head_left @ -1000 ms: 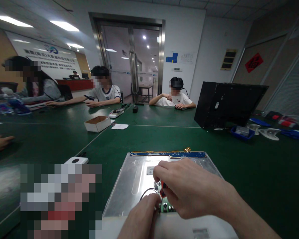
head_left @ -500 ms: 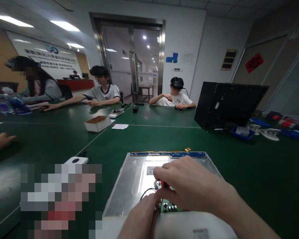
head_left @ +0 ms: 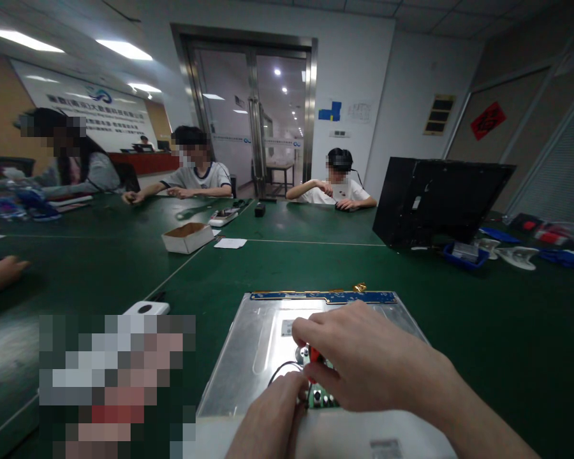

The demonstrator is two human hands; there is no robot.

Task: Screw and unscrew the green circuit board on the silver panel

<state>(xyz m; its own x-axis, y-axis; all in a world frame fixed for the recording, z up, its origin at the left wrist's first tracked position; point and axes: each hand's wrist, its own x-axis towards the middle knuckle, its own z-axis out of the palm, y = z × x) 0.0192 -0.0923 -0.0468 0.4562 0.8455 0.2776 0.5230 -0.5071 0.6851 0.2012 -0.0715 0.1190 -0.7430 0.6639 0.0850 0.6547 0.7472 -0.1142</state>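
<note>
A silver metal panel [head_left: 239, 357] with a blue circuit strip [head_left: 291, 296] along its far edge lies on the green table in front of me. My right hand [head_left: 363, 357] is closed around a small red-handled tool [head_left: 314, 357], over a green circuit board [head_left: 329, 398] near the panel's close edge. My left hand [head_left: 280, 408] rests beside it at the board's left, fingers bent together by a black wire [head_left: 282, 366]; what they pinch, if anything, is hidden. The tool's tip cannot be seen.
A white open box [head_left: 187, 241] and paper [head_left: 230, 243] lie farther out. A black monitor-like case [head_left: 440, 201] and a blue tray [head_left: 465, 255] are at right. People sit across the table; another person's hand [head_left: 2, 274] is at the left edge.
My right fingers have shifted slightly on the red tool, showing more of it. My left hand has hardly moved. Across the table, a person's outstretched arm has drawn back.
</note>
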